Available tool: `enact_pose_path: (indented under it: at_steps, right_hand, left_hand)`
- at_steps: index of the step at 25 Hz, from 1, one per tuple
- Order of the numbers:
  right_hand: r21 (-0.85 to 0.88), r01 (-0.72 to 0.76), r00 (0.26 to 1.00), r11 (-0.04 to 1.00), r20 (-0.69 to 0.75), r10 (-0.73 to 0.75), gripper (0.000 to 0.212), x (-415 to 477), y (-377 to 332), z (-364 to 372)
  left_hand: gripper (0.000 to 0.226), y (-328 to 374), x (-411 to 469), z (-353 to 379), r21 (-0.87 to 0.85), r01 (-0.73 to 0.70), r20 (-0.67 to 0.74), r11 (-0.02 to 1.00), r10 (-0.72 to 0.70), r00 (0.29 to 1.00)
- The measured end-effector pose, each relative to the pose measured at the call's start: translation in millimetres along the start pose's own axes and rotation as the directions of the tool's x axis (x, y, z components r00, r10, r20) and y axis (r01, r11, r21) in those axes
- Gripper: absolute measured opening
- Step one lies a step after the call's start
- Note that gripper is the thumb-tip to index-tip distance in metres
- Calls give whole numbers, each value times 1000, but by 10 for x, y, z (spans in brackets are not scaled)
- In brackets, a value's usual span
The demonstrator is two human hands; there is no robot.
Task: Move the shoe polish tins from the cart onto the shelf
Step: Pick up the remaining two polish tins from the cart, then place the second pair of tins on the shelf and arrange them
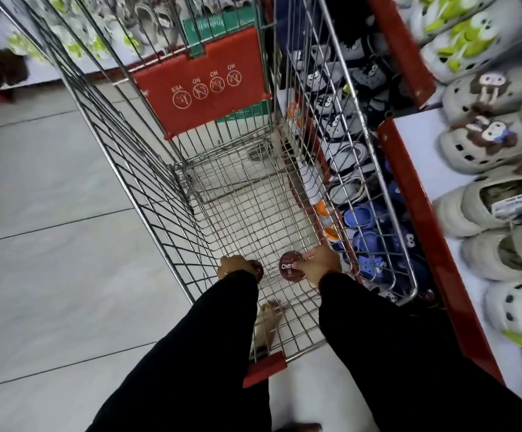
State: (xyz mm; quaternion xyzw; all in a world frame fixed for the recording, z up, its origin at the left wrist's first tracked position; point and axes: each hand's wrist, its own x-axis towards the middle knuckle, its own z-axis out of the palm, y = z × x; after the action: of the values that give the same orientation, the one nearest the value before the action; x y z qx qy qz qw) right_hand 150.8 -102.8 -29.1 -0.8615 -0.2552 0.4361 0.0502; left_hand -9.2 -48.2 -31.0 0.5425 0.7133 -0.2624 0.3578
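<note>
Both my arms in black sleeves reach down into a wire shopping cart [147,169]. My right hand [317,263] grips a round dark-red shoe polish tin [289,269] with white lettering, held just above the cart floor. My left hand [237,268] is closed around a second dark tin [259,269], which is mostly hidden under the fingers. The shelf [415,194], white with a red edge, runs along the right side of the cart.
Grey and white clogs [487,141] fill the shelf on the right; blue and dark clogs [365,213] sit on a lower level behind the cart's right wall. A red child-seat flap [203,85] closes the cart's far end. Pale floor tiles [44,213] lie to the left.
</note>
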Motion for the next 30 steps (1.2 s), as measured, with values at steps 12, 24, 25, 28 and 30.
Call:
enact_pose_path:
  at_steps: [12,24,25,28,30]
  right_hand:
    - [766,196,970,612,-241,-8,35,-1212,-29,-1098]
    - [787,596,802,158,-592,-74,32,-3574,1002,-2564]
    - [761,630,775,153,-630,-57,32,-3775,1144,-2685]
    - [676,717,686,167,-728,1,30,-4356,1597,-2992]
    - [635,752,635,177,-770,62,29,-4678,1903,-3152]
  left_hand:
    - [37,1,-1375,-679,-867,-278,-231,413,162,959]
    - [23,203,-3884,-844,-851,-522,-383,55,614,690]
    - [19,239,-4074,-821,-836,-548,-391,44,653,649]
    - [18,407,-4601,-730,-814,-581,-383,7,746,545]
    - [18,585,-4965,-679,-802,-597,-352,0,808,473]
